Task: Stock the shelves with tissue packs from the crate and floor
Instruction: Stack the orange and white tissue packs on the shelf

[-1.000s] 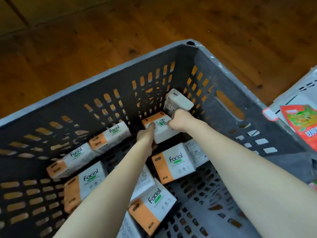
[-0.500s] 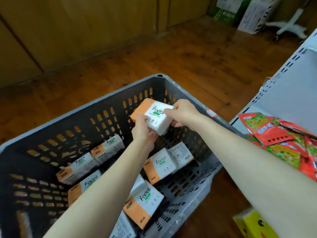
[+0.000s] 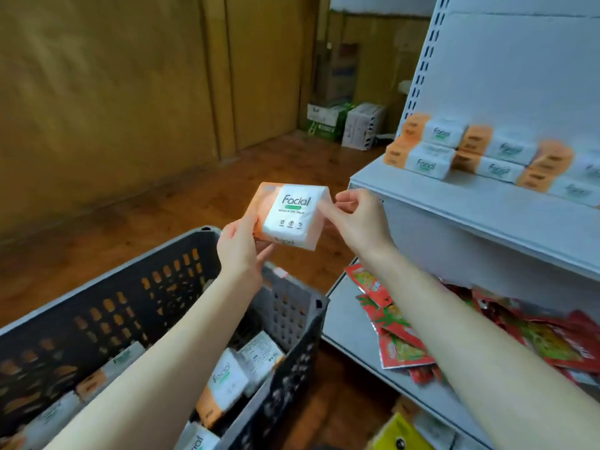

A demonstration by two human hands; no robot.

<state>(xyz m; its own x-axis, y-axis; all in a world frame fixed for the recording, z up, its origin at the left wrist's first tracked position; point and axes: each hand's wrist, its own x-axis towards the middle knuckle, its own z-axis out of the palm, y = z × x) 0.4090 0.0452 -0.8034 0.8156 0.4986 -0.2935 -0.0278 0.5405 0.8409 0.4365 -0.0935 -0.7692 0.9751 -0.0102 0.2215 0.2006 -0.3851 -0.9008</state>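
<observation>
A white and orange "Facial" tissue pack [image 3: 289, 216] is held in the air above the far corner of the dark grey crate [image 3: 168, 274]. My left hand [image 3: 240, 251] grips its lower left edge and my right hand [image 3: 357, 219] pinches its right end. Several more tissue packs [image 3: 227, 384] lie in the crate below my arms. To the right stands a white shelf unit [image 3: 454, 206], where a stacked row of the same tissue packs [image 3: 470, 154] sits on the upper shelf.
Red snack packets [image 3: 402, 336] lie on the lower shelf. A yellow item [image 3: 399, 433] sits below that shelf. Cardboard boxes [image 3: 344, 125] stand on the wooden floor at the back wall. Wooden panels line the left wall.
Both hands have lifted the tissue pack out of the crate and carried it up and right, toward the shelf unit. The view has swung up from the crate to the shelves.
</observation>
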